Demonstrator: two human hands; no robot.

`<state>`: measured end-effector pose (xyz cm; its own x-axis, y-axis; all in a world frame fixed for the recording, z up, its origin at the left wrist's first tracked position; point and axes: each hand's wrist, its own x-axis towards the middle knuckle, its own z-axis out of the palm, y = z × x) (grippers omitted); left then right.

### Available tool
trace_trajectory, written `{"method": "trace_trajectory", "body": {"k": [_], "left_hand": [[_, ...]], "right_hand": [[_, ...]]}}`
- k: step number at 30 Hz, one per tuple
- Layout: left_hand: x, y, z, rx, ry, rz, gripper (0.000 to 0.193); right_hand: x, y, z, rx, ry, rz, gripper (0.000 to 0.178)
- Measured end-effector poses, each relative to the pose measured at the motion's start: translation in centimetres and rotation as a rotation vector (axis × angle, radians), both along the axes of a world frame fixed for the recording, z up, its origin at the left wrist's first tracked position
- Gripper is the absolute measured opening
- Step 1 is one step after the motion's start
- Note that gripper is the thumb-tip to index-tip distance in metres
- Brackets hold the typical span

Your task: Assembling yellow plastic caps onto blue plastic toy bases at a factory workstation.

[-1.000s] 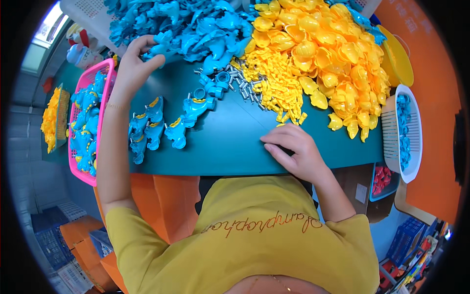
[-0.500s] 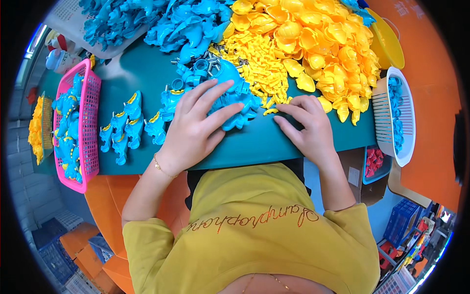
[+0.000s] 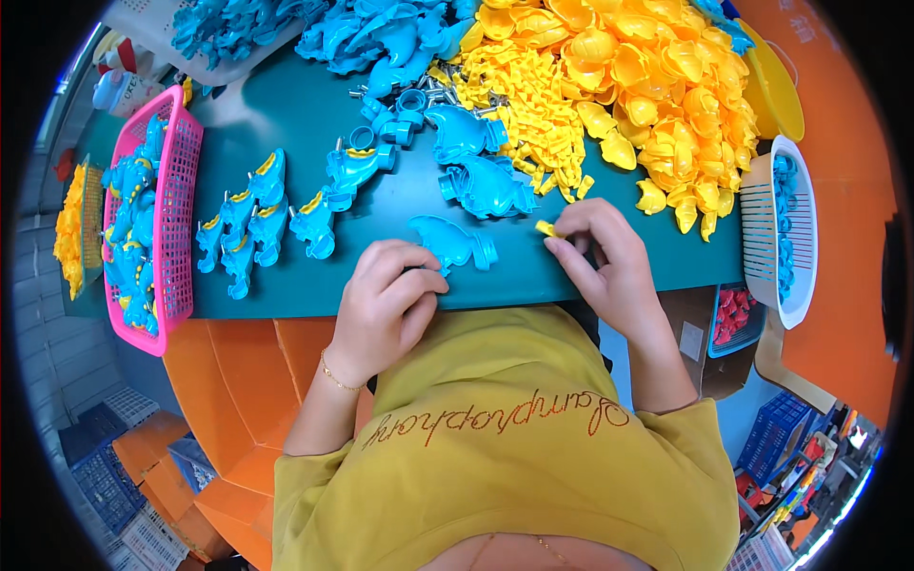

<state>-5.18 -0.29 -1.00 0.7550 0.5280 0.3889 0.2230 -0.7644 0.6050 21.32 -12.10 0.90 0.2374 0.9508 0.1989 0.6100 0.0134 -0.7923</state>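
My left hand [image 3: 381,303] is at the front of the green table, its fingers closed at the left end of a hollow blue plastic shell [image 3: 451,242]. That shell has a short tube-like end on its right side. To the right, my right hand [image 3: 614,262] pinches a small yellow plastic piece [image 3: 546,228] between thumb and forefinger, a short way from the shell. Just beyond lie more blue shell parts [image 3: 487,186]. A heap of small yellow pieces [image 3: 533,114] spreads behind my right hand.
Blue parts with yellow strips and metal pins [image 3: 241,228] lie at left, beside a pink basket [image 3: 181,219] of similar parts. Large piles of yellow shells [image 3: 657,86] and blue parts [image 3: 381,38] cover the back. A white basket [image 3: 804,228] stands at right.
My left hand has drawn back toward the table's front edge with one blue shell, away from the others. My right hand has lifted a small yellow piece from the heap's edge.
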Motion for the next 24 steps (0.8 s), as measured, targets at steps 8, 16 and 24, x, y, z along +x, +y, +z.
{"method": "trace_trajectory", "body": {"k": [8, 16, 24], "left_hand": [[0.4, -0.4, 0.7, 0.045, -0.059, 0.211, 0.026], [3.6, -2.4, -0.2, 0.099, 0.144, 0.328, 0.047], [0.8, -1.2, 1.0, -0.136, 0.187, -0.022, 0.034]], "right_hand": [[-0.2, -0.4, -0.9, -0.055, 0.219, 0.048, 0.018], [0.8, -0.9, -0.6, -0.113, -0.047, 0.072, 0.02], [0.8, -1.5, 0.4, -0.14, -0.07, 0.005, 0.018]]}}
